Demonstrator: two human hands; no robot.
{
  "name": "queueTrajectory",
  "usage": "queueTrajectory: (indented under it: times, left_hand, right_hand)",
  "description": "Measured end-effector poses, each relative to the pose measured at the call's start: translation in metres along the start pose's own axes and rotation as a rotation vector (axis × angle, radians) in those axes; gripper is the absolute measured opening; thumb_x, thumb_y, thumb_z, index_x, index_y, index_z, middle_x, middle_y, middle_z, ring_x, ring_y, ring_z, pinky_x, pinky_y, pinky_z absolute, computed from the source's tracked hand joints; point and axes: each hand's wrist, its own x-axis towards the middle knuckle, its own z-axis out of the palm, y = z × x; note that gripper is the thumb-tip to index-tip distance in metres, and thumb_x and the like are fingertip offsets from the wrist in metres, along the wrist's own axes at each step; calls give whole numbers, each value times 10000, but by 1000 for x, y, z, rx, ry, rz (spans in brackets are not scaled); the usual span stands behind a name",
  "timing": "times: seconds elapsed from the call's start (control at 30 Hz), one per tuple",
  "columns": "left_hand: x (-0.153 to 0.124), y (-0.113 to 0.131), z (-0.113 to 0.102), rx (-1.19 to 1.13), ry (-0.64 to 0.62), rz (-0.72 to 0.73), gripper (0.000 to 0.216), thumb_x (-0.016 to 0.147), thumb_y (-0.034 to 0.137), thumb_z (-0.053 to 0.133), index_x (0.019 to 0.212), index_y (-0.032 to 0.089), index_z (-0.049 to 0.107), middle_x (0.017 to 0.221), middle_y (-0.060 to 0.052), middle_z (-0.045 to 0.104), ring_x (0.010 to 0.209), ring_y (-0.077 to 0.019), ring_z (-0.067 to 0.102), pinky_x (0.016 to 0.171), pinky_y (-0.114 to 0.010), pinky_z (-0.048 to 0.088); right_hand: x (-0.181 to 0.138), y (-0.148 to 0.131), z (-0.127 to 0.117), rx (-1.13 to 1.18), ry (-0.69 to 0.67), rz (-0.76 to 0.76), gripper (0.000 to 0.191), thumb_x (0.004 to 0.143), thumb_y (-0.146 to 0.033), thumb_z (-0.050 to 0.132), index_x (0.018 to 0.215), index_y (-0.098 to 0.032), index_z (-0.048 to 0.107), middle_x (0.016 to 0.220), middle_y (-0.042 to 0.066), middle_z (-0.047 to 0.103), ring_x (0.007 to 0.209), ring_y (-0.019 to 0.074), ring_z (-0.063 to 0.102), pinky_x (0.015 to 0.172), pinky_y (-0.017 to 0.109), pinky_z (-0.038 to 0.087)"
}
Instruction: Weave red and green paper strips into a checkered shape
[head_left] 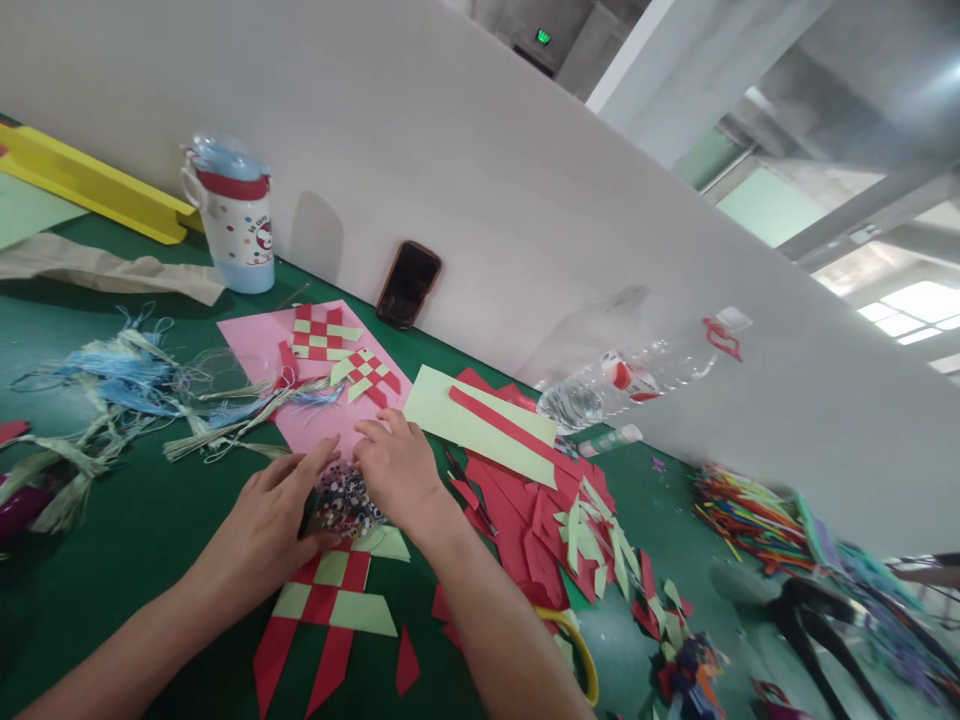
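Note:
A clear pack of small googly eyes (346,502) lies between my hands, above a red and pale green woven paper fish (330,570). My left hand (281,500) curves around the pack's left side, thumb at its lower edge. With bent fingers, my right hand (397,465) grips its upper right side; the fingertips are partly hidden. Just beyond is a pink sheet (247,335) bearing two smaller woven paper fish, one at the back (322,338) and one closer (366,375).
Blue and cream tassels (127,370) lie left. A cup (240,225) and a phone (409,285) stand by the partition. To the right are red paper (517,530), a pale green sheet (480,425), a plastic bottle (622,385), yellow-handled scissors (581,650) and pipe cleaners (750,515).

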Motion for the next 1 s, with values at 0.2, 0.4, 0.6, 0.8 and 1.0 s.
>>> queueTrajectory:
  times: [0.2,0.4,0.6,0.8,1.0]
  left_hand:
    - [2,1,-3,-5,2,-9,780,868,346,652,1562,277,303,1529,-110,592,1360,-375,567,1045,-506,506]
    - [2,0,-4,-20,-7,-8,787,850,350,680,1547,270,325,1554,-113,568,1356,-371,572,1060,-524,505]
    - [3,4,-6,-17,13,-23,807,816,339,686,1547,268,351,1470,-109,640,1338,-370,590,1029,-497,528]
    - [1,-1,-1,-1,37,5,821,826,335,667,1568,285,320,1432,-110,665,1329,-378,594,1014,-499,529]
    - [1,-4,2,17,27,18,883,842,348,673,1604,275,234,1445,-124,655,1345,-381,578,1040,-506,506]
  right_hand:
    - [-7,6,2,107,18,64,219,1048,-169,550,1060,-164,769,1309,77,713,1288,233,548,1094,367,451]
    - [-14,9,1,159,38,113,226,1045,-168,568,1078,-168,792,1328,86,699,1287,231,540,1109,354,435]
    - [-6,4,-14,32,-37,86,220,1031,-285,613,1081,-282,826,1416,0,676,1351,305,459,1036,433,492]
    - [10,3,-16,-146,-93,-54,258,1016,-208,576,1030,-247,830,1469,12,645,1402,351,403,1026,495,477]
    - [8,4,-4,-90,-104,-65,304,1038,-167,495,1148,-176,779,1484,65,629,1419,345,387,1063,513,455]
